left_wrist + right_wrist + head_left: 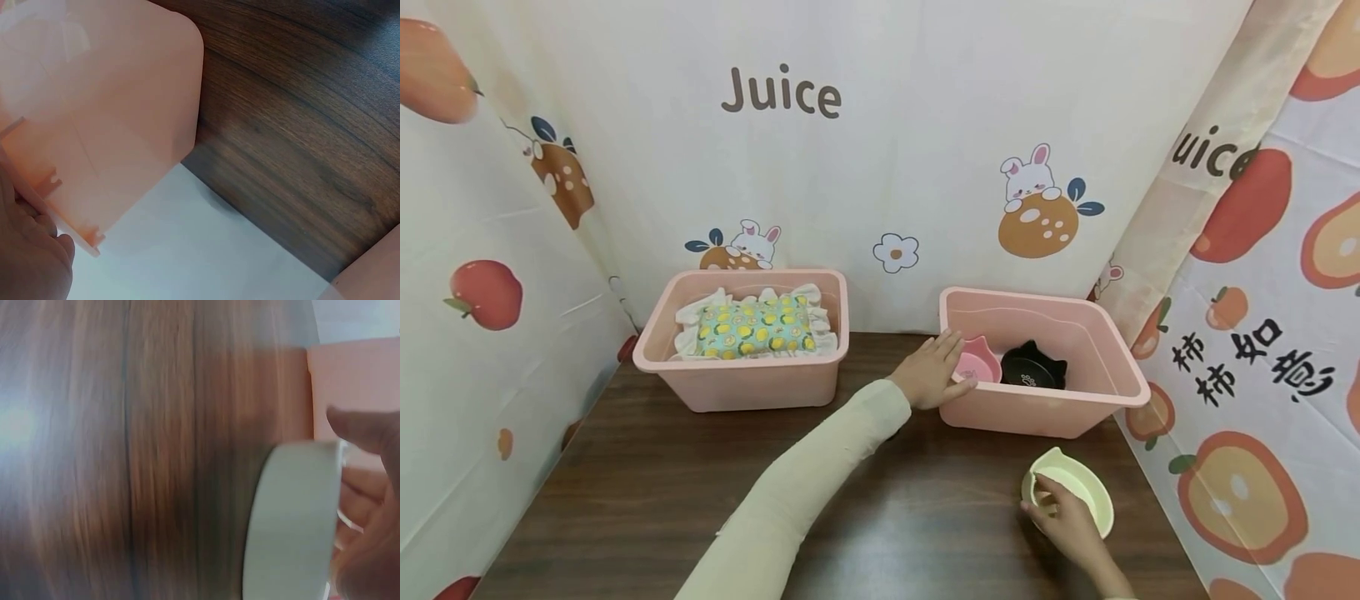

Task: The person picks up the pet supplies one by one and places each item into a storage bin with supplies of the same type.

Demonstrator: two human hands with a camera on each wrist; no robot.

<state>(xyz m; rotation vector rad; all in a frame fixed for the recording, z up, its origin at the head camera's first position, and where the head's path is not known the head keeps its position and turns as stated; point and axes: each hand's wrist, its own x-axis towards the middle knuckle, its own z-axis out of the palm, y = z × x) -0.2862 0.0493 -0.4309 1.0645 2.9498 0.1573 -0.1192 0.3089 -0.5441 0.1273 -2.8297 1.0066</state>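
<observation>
My left hand grips the left rim of the right-hand pink bin, its fingers across the edge and its thumb along the front rim. In the left wrist view, the fingers lie at that rim beside the bin's outer wall. Inside that bin a pink cat-eared bowl stands next to a black one with a paw print. In front of the bin, my right hand holds a pale green cat-eared bowl by its left edge. The bowl's outer wall fills part of the blurred right wrist view.
Another pink bin stands at the back left, containing a frilled cushion with a lemon print. Both bins stand on the dark wooden table. Printed curtains hang close behind and at both sides.
</observation>
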